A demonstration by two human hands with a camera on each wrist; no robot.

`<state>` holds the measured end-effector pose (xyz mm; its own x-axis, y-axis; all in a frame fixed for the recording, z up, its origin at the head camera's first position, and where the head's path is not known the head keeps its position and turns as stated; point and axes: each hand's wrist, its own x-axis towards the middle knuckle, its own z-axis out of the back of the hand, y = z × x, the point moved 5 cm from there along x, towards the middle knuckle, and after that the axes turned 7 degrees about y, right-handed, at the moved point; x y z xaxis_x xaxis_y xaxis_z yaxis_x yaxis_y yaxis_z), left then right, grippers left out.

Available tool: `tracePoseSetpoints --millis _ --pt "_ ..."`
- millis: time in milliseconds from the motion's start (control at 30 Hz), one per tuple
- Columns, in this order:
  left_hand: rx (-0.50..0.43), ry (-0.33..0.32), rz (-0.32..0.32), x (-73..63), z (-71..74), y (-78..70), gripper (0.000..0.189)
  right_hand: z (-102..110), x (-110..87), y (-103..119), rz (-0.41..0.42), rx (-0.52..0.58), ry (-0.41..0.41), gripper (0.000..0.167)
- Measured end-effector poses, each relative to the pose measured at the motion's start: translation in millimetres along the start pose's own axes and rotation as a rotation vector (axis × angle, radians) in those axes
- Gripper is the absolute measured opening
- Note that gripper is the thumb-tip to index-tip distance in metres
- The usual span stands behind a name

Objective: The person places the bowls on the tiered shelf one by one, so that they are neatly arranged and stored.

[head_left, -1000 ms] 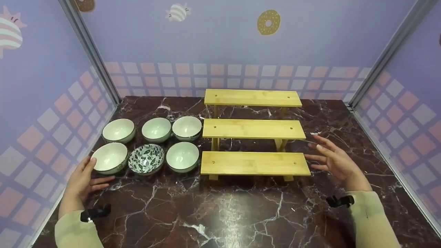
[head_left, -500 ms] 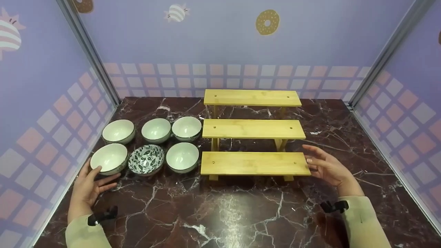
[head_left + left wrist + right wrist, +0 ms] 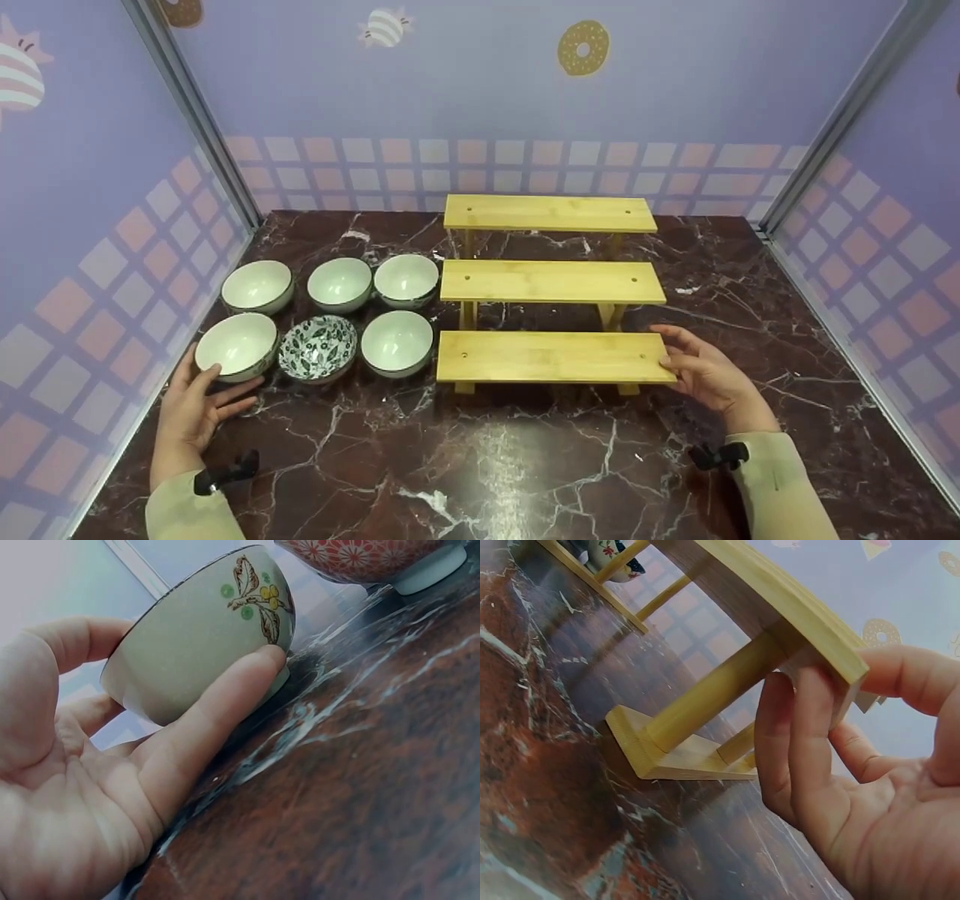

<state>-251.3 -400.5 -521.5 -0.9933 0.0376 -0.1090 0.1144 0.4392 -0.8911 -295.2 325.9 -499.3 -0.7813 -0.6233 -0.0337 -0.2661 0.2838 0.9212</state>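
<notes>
The left hand (image 3: 187, 412) grips the front-left bowl (image 3: 236, 343); the right hand (image 3: 712, 382) pinches the right end of the rack's lowest board (image 3: 555, 356), its long axis crosswise between them.

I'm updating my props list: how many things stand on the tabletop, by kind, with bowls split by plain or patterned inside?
Plain-inside bowls: 5
Patterned-inside bowl: 1
Three-tier wooden stand: 1
Total: 7
</notes>
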Motion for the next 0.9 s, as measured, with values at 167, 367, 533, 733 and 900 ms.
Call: tracePoseSetpoints --millis 167,367,533,733,900 --pt "0.001 -0.001 -0.034 -0.4 0.0 -0.3 0.081 -1.5 1.7 -1.8 0.018 0.002 -0.007 0.047" --pt "-0.004 -0.010 -0.055 -1.7 1.0 1.4 0.081 -2.0 2.3 -4.4 0.024 0.001 0.007 0.048" --pt "-0.004 -0.018 -0.060 -2.1 0.9 2.1 0.081 -1.0 2.7 -6.5 0.024 0.016 0.021 0.049" --pt "-0.004 -0.023 -0.069 -2.4 0.6 3.3 0.080 0.2 2.2 -7.2 0.046 0.008 0.053 0.051" --pt "-0.005 -0.034 -0.058 -2.8 0.8 3.9 0.079 0.6 1.9 -9.1 0.067 0.002 0.084 0.056"
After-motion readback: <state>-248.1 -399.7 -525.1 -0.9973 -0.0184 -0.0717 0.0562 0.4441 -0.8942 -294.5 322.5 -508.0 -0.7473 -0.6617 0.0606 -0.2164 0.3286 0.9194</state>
